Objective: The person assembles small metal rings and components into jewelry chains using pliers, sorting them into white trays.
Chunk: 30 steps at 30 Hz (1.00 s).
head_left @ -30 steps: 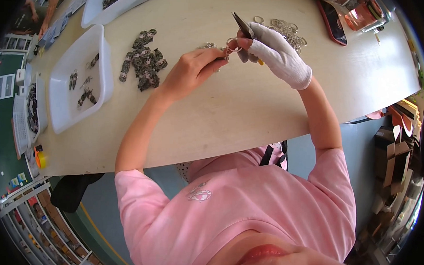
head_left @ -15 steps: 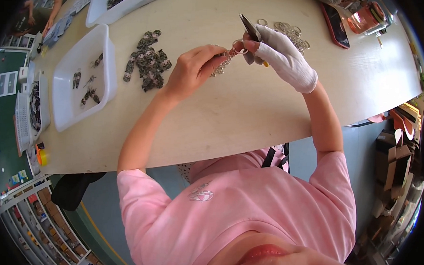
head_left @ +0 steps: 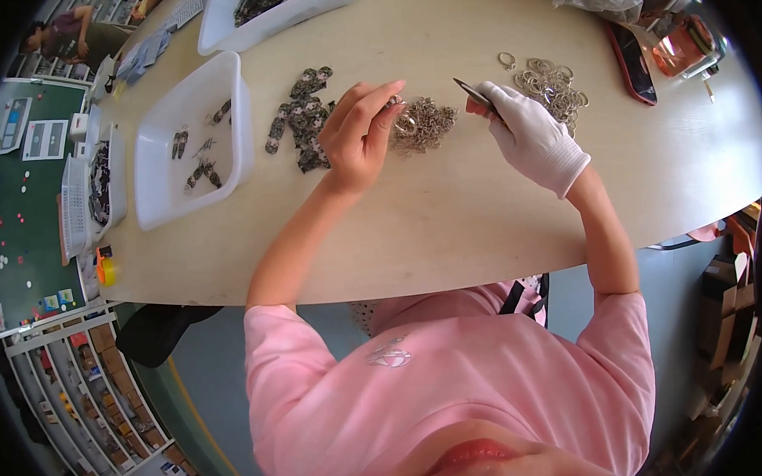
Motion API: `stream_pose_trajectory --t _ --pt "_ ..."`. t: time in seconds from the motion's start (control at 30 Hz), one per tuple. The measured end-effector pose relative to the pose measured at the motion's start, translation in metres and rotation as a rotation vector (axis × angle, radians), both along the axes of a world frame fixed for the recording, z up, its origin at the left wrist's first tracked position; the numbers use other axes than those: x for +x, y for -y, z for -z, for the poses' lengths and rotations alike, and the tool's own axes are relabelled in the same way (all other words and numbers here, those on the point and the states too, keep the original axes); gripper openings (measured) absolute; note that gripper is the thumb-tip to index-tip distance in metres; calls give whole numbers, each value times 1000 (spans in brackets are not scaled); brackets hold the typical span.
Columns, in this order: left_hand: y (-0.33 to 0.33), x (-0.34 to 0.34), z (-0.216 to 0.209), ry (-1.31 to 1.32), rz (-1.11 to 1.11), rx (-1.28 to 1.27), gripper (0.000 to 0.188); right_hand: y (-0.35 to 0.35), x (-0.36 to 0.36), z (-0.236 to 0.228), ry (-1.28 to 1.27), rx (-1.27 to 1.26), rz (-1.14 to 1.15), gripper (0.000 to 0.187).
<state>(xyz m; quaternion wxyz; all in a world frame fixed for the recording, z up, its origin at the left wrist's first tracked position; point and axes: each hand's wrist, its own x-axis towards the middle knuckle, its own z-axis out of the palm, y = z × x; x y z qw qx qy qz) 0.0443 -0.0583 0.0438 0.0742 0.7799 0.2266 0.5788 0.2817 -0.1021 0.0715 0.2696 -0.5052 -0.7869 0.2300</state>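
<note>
Finger and thumb of my bare left hand [head_left: 353, 137] are pinched on a small metal piece; a key ring [head_left: 405, 123] shows just below the fingertips. Beside them lies a heap of small silver chains [head_left: 427, 127]. My right hand [head_left: 537, 143], in a white glove with bare fingertips, is closed around pliers [head_left: 473, 95] whose jaws point to the upper left. Beyond the glove is a pile of loose metal rings [head_left: 554, 88]. Left of my left hand are several camouflage-patterned small pieces [head_left: 303, 122], heaped on the table.
A white tray [head_left: 238, 144] at the left holds a few camouflage pieces; another white tray [head_left: 215, 31] behind it holds many. A phone [head_left: 633, 63] and a jar with reddish contents [head_left: 686, 49] stand at the far right. Another person [head_left: 77, 37] sits at the far left.
My hands have drawn apart. The right hand with the pliers moved away from the ring, and the left stayed pinched. The chain heap between them is now uncovered. The whole view shifted slightly.
</note>
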Motion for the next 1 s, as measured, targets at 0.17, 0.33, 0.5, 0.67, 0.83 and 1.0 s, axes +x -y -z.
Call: stream_pose_trajectory --t 0.17,0.33,0.5,0.67,0.83,1.0 --pt "-1 0 -2 -3 -7 61 17 3 -10 -11 -30 -8 114 17" --pt "-1 2 1 -35 -22 108 23 18 -36 -23 74 498 192 19" --pt "2 4 -1 -70 -19 178 21 23 -50 -15 167 512 200 17" --pt "2 4 1 -80 -47 206 17 22 -53 -12 170 477 181 15" --pt "2 4 1 -98 -52 211 15 24 -55 -12 194 480 191 14" --pt "-1 3 4 -67 -13 252 21 24 -53 -14 257 509 185 14"
